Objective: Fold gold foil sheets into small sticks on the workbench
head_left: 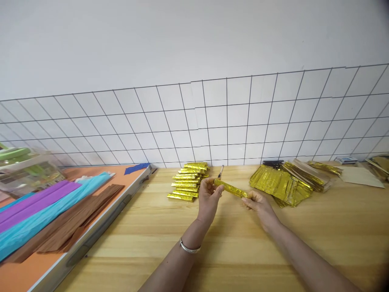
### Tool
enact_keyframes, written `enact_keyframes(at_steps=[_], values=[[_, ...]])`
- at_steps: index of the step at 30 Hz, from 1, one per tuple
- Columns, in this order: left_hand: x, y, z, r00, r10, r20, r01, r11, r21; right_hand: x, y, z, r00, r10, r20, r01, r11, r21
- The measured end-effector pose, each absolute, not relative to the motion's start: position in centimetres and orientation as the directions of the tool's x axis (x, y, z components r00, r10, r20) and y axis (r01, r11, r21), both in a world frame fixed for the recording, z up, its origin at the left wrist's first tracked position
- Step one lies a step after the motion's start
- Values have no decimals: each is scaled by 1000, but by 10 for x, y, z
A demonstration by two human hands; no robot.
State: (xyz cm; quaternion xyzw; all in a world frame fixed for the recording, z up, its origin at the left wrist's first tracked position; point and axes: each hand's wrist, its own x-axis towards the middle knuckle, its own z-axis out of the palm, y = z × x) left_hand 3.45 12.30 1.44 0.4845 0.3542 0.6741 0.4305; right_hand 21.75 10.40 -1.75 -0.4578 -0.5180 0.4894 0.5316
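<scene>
A narrow folded strip of shiny gold foil (231, 188) is stretched between my two hands above the wooden table. My left hand (209, 198) pinches its left end, and a silver bangle circles that wrist. At the other end, the fingertips of my right hand (257, 202) are closed on the foil. Behind my left hand lies a stack of similar folded gold strips (184, 188). To the right of my right hand, flat gold foil pieces (279, 182) are fanned out in a pile. A thin pen-like tool (221, 171) shows partly behind my left hand.
At left, an orange-topped board (100, 176) with a raised edge carries brown (75, 219), turquoise (60, 213) and purple (39, 202) crepe paper. A clear box (33, 170) stands behind them. A black wire grid (226, 121) lines the wall. Beige paper (361, 177) lies at right.
</scene>
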Motion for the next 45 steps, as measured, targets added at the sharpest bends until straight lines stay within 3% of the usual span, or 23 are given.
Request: enact_keyframes(at_steps=[10,13,17,21,25,34,45], values=[[23,129,21,-124,941,314,-226,-335,915,218,110,-23,-5,999,36,70,36,-997],[19,130,24,-70,943,326,-204,-333,921,224,114,-18,83,992,96,125,86,-988],[23,124,26,141,926,351,-111,-338,935,226,105,12,117,964,237,205,210,-956],[32,110,31,330,863,382,17,-410,912,216,84,46,-82,858,507,453,485,-748],[38,102,33,396,833,386,149,-473,868,211,78,51,-281,755,593,536,635,-556],[41,105,20,380,844,378,144,-458,877,216,85,42,-371,691,620,580,694,-426],[49,103,14,346,853,390,103,-448,888,219,85,40,-398,695,599,644,676,-357]])
